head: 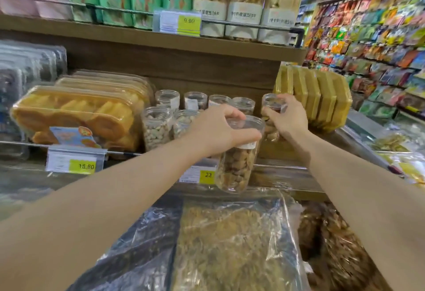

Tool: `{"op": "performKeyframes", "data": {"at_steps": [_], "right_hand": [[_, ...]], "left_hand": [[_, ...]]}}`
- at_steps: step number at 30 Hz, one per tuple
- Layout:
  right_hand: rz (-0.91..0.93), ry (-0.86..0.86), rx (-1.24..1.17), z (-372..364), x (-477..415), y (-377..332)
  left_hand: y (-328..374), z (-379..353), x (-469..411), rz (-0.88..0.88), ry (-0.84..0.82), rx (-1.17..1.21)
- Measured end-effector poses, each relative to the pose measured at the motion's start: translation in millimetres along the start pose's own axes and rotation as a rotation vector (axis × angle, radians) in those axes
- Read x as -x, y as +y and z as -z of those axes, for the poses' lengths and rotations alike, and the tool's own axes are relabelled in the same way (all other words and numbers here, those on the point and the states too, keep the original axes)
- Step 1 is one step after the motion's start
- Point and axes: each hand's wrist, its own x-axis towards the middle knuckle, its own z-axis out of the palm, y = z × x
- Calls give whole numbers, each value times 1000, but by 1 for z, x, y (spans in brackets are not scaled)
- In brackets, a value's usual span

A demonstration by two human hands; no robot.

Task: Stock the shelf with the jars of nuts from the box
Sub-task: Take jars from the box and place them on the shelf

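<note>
My left hand (220,127) grips the clear lid end of a jar of nuts (236,166), held tilted in front of the middle shelf's rail. My right hand (285,118) holds a second jar of nuts (271,106) by its top, at the right end of the jar row on the wooden shelf (287,150). Several clear jars of pale nuts (157,129) stand in two rows on that shelf, left of both hands. The box is not in view.
Trays of yellow pastries (76,115) fill the shelf's left part, gold boxes (322,97) its right end. Price tags (208,174) hang on the front rail. Large plastic bags of dried goods (230,244) lie below. Green boxes and tall snack packs line the upper shelf (161,40).
</note>
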Motion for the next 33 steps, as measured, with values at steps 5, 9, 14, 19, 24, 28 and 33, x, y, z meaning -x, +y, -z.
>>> {"op": "performKeyframes", "data": {"at_steps": [5, 9, 14, 19, 24, 28, 33], "right_hand": [[14, -123, 57, -26, -21, 20], [-4, -225, 29, -19, -21, 28], [-23, -55, -27, 16, -5, 39], [1, 75, -28, 51, 17, 53], [16, 77, 57, 67, 31, 61], [36, 107, 79, 74, 37, 64], [16, 82, 115, 77, 50, 57]], "left_hand": [[2, -12, -6, -11, 7, -7], [13, -18, -10, -39, 4, 6], [41, -27, -32, -149, 26, 24], [67, -47, -68, -207, 90, 3], [65, -64, -96, -207, -122, -362], [62, -62, -106, -203, -432, -513], [66, -51, -106, -189, -579, -563]]}}
